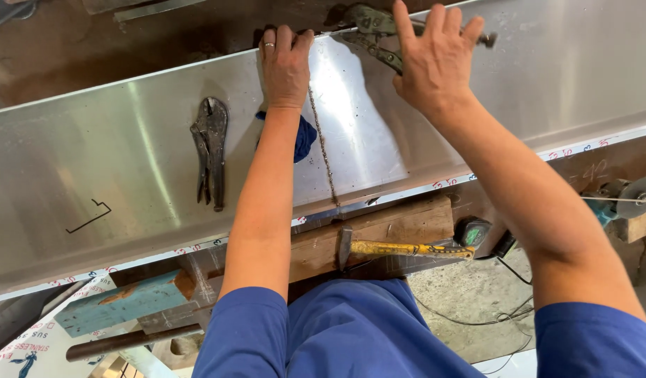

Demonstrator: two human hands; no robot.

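left hand flat on steel sheet; right hand on locking pliers at far edge

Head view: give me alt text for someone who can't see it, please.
Two bare hands reach across a long stainless steel sheet: the left hand presses its far edge beside a welded seam, the right hand rests on locking pliers clamped there. Another pair of locking pliers lies on the sheet; a yellow-handled hammer rests on a wooden block below.
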